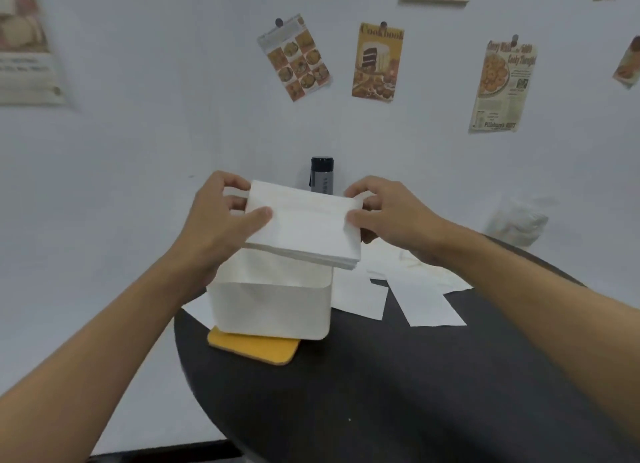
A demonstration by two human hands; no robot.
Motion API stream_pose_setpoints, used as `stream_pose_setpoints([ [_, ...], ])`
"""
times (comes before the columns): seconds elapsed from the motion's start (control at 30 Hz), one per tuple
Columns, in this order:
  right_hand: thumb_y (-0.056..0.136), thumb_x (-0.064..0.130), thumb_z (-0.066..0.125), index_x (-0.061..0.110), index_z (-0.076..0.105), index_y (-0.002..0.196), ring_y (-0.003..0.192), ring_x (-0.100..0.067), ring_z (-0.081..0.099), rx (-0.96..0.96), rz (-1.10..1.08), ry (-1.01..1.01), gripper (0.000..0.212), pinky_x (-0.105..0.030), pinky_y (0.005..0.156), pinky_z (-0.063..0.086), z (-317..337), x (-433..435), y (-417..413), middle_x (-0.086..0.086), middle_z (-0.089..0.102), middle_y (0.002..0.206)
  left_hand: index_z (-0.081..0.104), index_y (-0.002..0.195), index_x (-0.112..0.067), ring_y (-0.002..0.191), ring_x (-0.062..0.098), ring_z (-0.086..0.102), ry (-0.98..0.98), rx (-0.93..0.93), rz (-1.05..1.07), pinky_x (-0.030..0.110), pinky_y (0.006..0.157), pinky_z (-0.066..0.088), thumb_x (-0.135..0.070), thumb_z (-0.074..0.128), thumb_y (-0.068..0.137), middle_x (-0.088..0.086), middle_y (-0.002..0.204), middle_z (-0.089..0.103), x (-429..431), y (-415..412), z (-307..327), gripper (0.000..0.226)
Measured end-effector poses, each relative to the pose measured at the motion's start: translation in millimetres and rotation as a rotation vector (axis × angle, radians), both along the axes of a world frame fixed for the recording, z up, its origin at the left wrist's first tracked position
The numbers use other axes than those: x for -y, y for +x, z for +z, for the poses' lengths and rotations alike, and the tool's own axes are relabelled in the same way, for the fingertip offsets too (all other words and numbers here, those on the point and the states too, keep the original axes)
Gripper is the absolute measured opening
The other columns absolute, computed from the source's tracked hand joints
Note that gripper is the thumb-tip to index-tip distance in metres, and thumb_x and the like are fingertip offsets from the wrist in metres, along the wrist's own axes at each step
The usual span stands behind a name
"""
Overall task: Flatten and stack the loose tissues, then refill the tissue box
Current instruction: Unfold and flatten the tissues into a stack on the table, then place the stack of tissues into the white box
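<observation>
A flat stack of white tissues hangs in the air just above the open white tissue box. My left hand grips the stack's left end, thumb on top and fingers behind. At the right end my right hand grips it the same way. The box stands on the round black table, partly on a yellow lid or mat. Several loose white tissues lie flat on the table to the right of the box.
A dark cylindrical bottle stands behind the stack by the wall. A crumpled clear plastic wrapper lies at the table's far right edge. Recipe clippings are pinned on the white wall.
</observation>
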State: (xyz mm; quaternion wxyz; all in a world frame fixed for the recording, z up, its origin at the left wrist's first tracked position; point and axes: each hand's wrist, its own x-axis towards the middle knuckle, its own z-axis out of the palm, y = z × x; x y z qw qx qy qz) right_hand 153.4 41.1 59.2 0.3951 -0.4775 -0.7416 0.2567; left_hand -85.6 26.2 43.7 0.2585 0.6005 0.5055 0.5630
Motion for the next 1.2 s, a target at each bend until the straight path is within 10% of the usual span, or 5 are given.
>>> stream_pose_setpoints([
  [0.1,0.093,0.010,0.058,0.015,0.055,0.110,0.048,0.001,0.049,0.066,-0.026,-0.018,0.017,-0.011,0.049,0.038,-6.9,-16.2,-26.1,-0.001,0.061,0.084,0.052,0.111,-0.019,0.080,0.014,0.065,-0.007,-0.056,0.080,0.026,0.057,0.056,-0.016,0.075,0.088,0.001,0.096,0.064,-14.8,-23.9,-10.2,0.033],
  [0.27,0.089,0.025,0.066,0.027,0.060,0.093,0.079,-0.005,0.052,0.256,-0.092,-0.049,0.008,-0.043,0.097,0.036,-23.6,-29.8,-48.8,0.011,0.068,0.079,0.048,0.113,-0.024,0.085,0.013,0.062,-0.066,-0.241,0.137,0.035,0.068,0.059,-0.022,0.076,0.086,-0.004,0.097,0.059,-31.3,-46.1,-25.6,0.038],
  [0.87,0.086,0.025,0.066,0.026,0.064,0.083,0.075,0.004,0.055,0.519,-0.118,-0.042,0.004,-0.038,0.104,0.031,-43.5,-46.0,-54.1,0.017,0.068,0.073,0.066,0.097,-0.037,0.115,-0.004,0.049,0.004,-0.654,-0.154,0.012,0.090,0.037,-0.039,0.061,0.096,-0.020,0.132,0.040,-39.1,-59.6,-51.5,0.005],
  [1.03,0.084,0.024,0.068,0.024,0.064,0.082,0.085,-0.004,0.058,0.555,-0.071,-0.097,0.004,-0.039,0.100,0.034,-43.2,-50.1,-55.0,0.012,0.071,0.077,0.067,0.108,-0.037,0.119,0.000,0.050,-0.057,-0.854,-0.213,0.033,0.105,0.040,-0.081,0.028,0.084,-0.027,0.124,0.056,-34.5,-62.0,-56.0,0.064],
  [1.2,0.081,0.031,0.069,0.026,0.065,0.087,0.086,-0.006,0.059,0.759,-0.093,-0.078,0.009,-0.038,0.097,0.028,-40.5,-53.6,-57.0,0.012,0.072,0.088,0.066,0.117,-0.040,0.117,-0.001,0.046,-0.143,-1.028,-0.219,0.030,0.106,0.037,-0.082,0.024,0.084,-0.027,0.120,0.054,-29.3,-55.5,-44.4,0.068],
])
